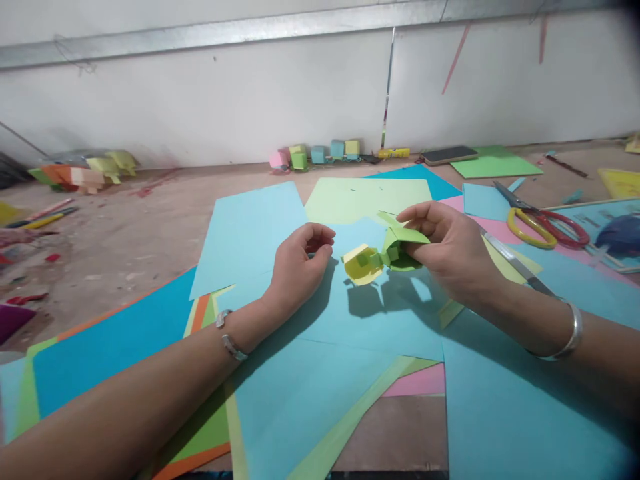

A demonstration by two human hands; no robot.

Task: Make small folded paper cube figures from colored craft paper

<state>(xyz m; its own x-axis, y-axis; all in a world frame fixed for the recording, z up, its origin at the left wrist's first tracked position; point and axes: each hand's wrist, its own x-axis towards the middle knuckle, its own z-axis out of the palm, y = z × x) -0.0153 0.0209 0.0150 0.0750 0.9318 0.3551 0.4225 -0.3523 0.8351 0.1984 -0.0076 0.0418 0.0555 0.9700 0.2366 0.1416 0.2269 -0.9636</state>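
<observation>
My right hand (445, 247) pinches a green folded paper piece (400, 248) between thumb and fingers, a little above the light blue sheets. Joined to its left side is a yellow folded paper piece (363, 265), hollow and open toward me. Both cast shadows on the light blue paper (320, 373) below. To the left of the yellow piece, my left hand (304, 261) is held with fingers curled and thumb near the fingertips, not touching the paper pieces. Whatever may lie between those fingers is too small to make out.
Scissors (550, 227) with yellow and red handles lie at right, near a metal ruler (520, 263). Small folded paper boxes (318, 155), a glue stick (393, 153) and a phone (450, 155) line the wall. More folded pieces (85, 175) and pencils (44, 219) are at left.
</observation>
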